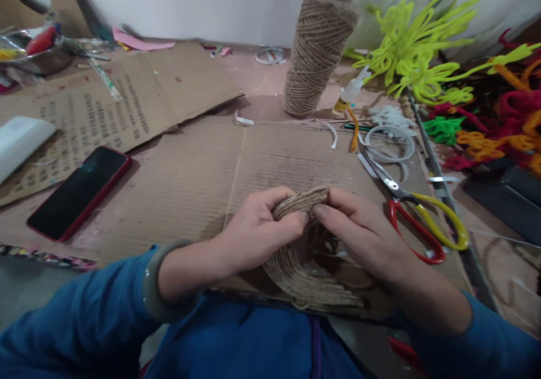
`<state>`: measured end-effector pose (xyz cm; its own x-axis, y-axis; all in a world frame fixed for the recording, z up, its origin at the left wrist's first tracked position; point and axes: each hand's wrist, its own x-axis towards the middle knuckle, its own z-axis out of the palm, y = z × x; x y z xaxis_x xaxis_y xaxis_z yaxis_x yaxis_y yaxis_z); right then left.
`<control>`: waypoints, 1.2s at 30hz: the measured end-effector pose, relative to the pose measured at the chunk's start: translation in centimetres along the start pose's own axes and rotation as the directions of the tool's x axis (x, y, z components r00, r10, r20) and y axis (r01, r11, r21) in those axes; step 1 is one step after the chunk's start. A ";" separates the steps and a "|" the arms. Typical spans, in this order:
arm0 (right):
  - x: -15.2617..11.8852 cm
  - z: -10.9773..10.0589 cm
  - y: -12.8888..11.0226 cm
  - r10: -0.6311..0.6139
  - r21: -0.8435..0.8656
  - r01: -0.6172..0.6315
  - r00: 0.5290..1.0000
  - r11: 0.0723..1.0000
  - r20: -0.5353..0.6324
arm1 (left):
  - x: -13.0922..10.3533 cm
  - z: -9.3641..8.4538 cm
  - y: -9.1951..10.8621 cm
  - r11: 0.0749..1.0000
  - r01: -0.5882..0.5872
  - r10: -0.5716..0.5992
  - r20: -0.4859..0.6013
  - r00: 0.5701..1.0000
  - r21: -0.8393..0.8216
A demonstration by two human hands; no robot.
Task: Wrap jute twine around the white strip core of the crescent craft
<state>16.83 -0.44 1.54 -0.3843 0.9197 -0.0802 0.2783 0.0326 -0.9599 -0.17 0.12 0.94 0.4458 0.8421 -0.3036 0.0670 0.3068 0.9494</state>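
Between my two hands is a curved band of tan twine [296, 277], made of several strands lying side by side. My left hand [264, 227] is closed around the upper part of the band, thumb on top. At the band's upper end, my right hand [359, 227] pinches it between thumb and fingers. The lower end of the band hangs in a curve near the table's front edge. Scissors [395, 190] with one red and one yellow handle lie right of my right hand. Beneath my hands is a flat cardboard sheet [190, 182].
A tall twine spool [319, 52] stands at the back beside a small glue bottle [350, 94]. Yellow-green pipe-cleaner shapes [409, 52] rise at the right. A clear tape roll [389, 143] lies near the scissors. A red-cased phone [80, 193] and printed cardboard [160, 92] are at left.
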 end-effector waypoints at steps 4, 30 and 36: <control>-0.1 0.1 0.0 0.004 0.003 -0.004 1.000 1.000 -0.008 | -0.1 0.0 -0.2 0.999 -0.008 0.008 0.000 1.000 -0.047; 0.3 -1.2 0.7 -0.149 -0.359 0.127 0.988 0.925 -0.035 | 0.5 -0.4 -0.2 0.972 0.126 -0.120 0.045 0.992 -0.200; 0.0 -0.8 0.4 -0.194 -0.408 0.166 0.981 0.898 -0.027 | 0.4 -0.4 0.1 0.993 0.101 -0.100 0.027 0.995 -0.060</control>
<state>17.63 -0.06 1.40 -0.4067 0.9063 0.1150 0.5453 0.3419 -0.7654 -0.38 0.68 0.87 0.4605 0.7951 -0.3946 0.0579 0.4167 0.9072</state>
